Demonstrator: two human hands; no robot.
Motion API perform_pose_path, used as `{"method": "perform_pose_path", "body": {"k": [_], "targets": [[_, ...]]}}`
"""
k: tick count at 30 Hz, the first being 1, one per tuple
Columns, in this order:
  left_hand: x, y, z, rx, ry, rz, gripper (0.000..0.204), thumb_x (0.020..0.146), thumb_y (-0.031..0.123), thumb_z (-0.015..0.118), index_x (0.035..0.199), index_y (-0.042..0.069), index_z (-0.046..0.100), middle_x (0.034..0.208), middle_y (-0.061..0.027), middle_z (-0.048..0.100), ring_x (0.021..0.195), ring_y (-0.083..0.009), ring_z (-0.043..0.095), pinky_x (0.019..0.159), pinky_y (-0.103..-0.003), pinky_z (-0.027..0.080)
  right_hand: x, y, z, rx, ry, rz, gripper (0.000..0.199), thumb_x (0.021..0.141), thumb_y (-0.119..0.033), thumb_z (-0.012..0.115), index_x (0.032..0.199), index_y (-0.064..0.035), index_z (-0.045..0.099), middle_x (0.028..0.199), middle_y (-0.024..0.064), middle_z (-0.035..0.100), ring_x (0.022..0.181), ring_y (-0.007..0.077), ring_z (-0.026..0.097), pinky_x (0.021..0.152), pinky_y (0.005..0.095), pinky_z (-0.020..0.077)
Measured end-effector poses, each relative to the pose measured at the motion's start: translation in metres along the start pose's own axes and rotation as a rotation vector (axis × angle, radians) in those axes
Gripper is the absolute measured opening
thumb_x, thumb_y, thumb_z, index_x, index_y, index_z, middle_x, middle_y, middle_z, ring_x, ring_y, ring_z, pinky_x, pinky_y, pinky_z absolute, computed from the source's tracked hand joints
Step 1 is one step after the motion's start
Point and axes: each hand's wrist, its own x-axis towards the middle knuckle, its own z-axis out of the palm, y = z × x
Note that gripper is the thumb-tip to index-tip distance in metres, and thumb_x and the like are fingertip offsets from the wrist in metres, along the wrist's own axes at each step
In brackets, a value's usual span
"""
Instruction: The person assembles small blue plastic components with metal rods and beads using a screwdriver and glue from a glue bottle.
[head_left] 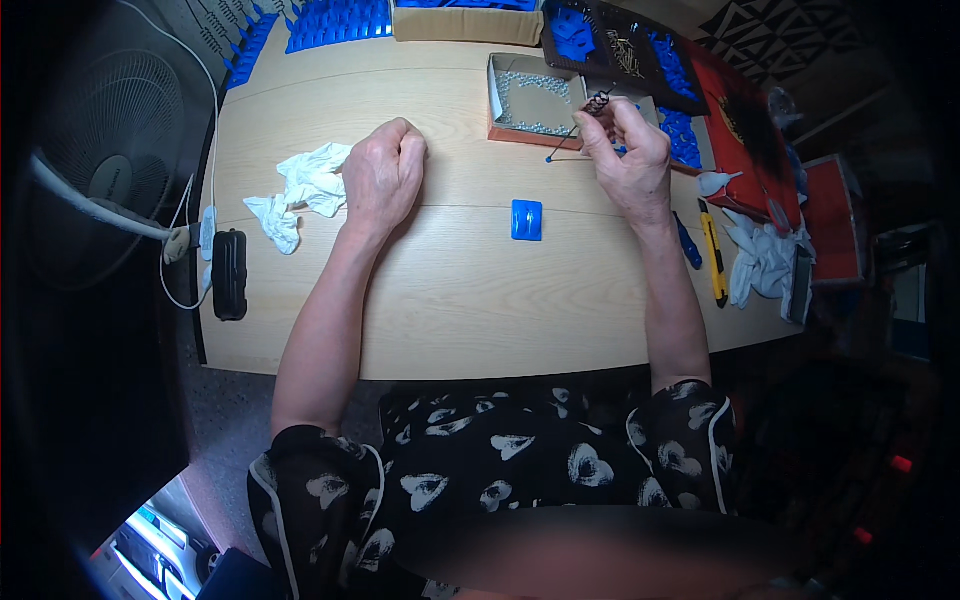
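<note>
Pale wood is what we work on: a long table (pixel 450 300) runs across the view, our forearms coming up onto it from the near edge. At its far edge we see a row of blue plastic pieces (pixel 330 22) and, to the right, a dark tray (pixel 625 50) with more blue parts in it. A red box (pixel 745 140) lies beyond the right wrist, with white gloves (pixel 765 260) and a yellow utility knife (pixel 712 255) beside it. In front of the right hand stands a shallow cardboard box (pixel 530 95) holding small silvery beads. A crumpled white cloth (pixel 300 190) lies just left of our left hand (pixel 385 170), which rests on the wood curled into a loose fist, holding nothing that we can see. A small blue rectangular piece (pixel 526 219) lies alone between the two arms. Our right hand (pixel 630 150) has its fingertips pinched together on a thin dark wire (pixel 572 135), which slants down to a blue tip near the box's front.
</note>
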Motion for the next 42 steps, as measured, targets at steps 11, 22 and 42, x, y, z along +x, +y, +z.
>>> {"method": "perform_pose_path", "body": {"k": [11, 22, 42], "targets": [[0.002, -0.006, 0.002, 0.077, 0.02, 0.056, 0.028, 0.088, 0.018, 0.049, 0.072, -0.002, 0.06, 0.066, -0.0229, 0.061, 0.062, -0.0386, 0.062, 0.062, -0.048, 0.048, 0.001, -0.006, 0.004, -0.001, -0.026, -0.058, 0.013, 0.089, -0.007, 0.071, 0.086, 0.0007, 0.061, 0.07, 0.0072, 0.067, 0.064, 0.0138, 0.067, 0.055, 0.0276, 0.0509], [-0.002, -0.005, 0.0, 0.001, -0.03, 0.043, 0.026, 0.087, 0.016, 0.047, 0.078, 0.003, 0.067, 0.07, -0.0167, 0.066, 0.064, -0.0352, 0.064, 0.065, -0.045, 0.05, -0.002, 0.0, 0.004, 0.041, -0.017, -0.024, 0.01, 0.089, -0.007, 0.071, 0.092, 0.0007, 0.064, 0.073, 0.0056, 0.068, 0.064, 0.0109, 0.065, 0.056, 0.0257, 0.0496], [-0.003, 0.004, -0.001, -0.077, -0.019, -0.004, 0.028, 0.101, 0.019, 0.042, 0.096, 0.003, 0.064, 0.06, -0.0076, 0.064, 0.059, -0.0218, 0.066, 0.063, -0.037, 0.051, 0.0, -0.011, 0.001, -0.007, -0.024, -0.008, 0.01, 0.09, -0.007, 0.071, 0.093, 0.0007, 0.065, 0.076, 0.0052, 0.068, 0.067, 0.01, 0.065, 0.06, 0.0253, 0.0507]]}}
